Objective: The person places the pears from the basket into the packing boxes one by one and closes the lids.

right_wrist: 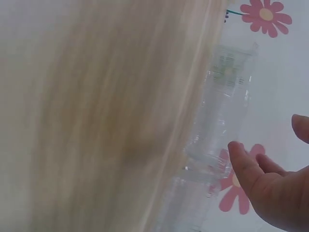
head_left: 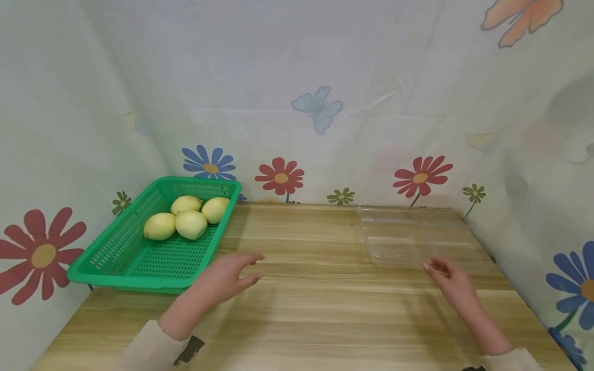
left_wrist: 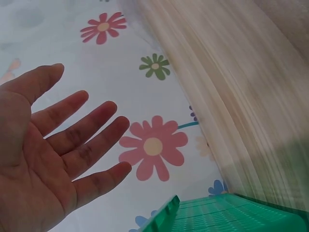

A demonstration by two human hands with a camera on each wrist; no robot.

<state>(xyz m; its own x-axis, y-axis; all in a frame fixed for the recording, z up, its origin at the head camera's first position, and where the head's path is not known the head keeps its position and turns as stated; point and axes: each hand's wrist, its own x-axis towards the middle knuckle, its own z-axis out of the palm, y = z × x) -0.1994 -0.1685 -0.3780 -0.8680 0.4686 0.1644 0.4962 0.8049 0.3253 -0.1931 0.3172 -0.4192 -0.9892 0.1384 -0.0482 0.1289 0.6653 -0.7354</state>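
My left hand (head_left: 226, 279) hovers above the table just right of a green plastic basket (head_left: 132, 282), its fingers spread and holding nothing. Several pale yellow-green oval fruits (head_left: 191, 224) sit together in the basket's far half; their exact kind is hard to tell. In the left wrist view the palm and separated fingers of that hand (left_wrist: 60, 154) show plainly. At the right, my right hand (head_left: 456, 288) hangs loosely bent near the front of a clear plastic box (head_left: 387, 234) and holds nothing. The right wrist view shows the box (right_wrist: 215, 121) beyond the fingertips.
Both the basket and the clear box stand on a wood-grain table (head_left: 306, 309). A white cloth (head_left: 260, 67) with printed flowers and butterflies hangs behind the table and along both sides.
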